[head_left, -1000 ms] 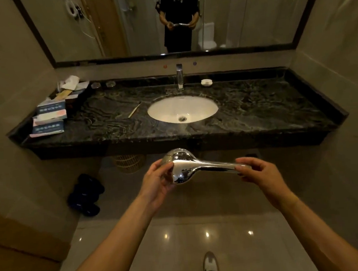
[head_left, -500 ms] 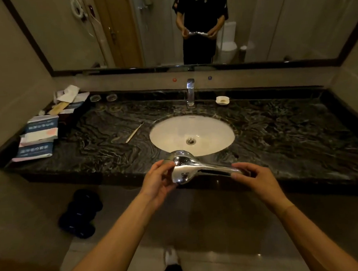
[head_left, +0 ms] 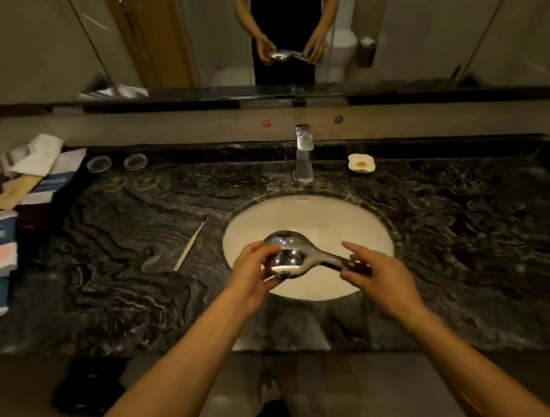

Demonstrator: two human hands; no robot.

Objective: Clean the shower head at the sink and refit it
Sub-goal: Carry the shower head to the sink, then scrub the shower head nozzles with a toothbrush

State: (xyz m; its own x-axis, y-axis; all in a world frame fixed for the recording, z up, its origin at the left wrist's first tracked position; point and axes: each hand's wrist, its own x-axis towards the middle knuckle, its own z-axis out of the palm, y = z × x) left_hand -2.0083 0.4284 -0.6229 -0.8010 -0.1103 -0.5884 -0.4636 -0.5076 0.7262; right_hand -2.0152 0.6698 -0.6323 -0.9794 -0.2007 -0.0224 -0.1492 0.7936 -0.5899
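Chrome shower head (head_left: 286, 256) hung over the white sink (head_left: 359, 222), off its hose. The left hand (head_left: 255, 274) gripped the round head; the right hand (head_left: 382, 279) pinched the handle end. Cleaning had apparently not begun — the tap (head_left: 304, 152) ran dry, and a thin pick (head_left: 190, 243) lay untouched on the worktop (head_left: 463, 227). Refitting remained. Its spray face pointed down, hidden — dirt could not be judged.
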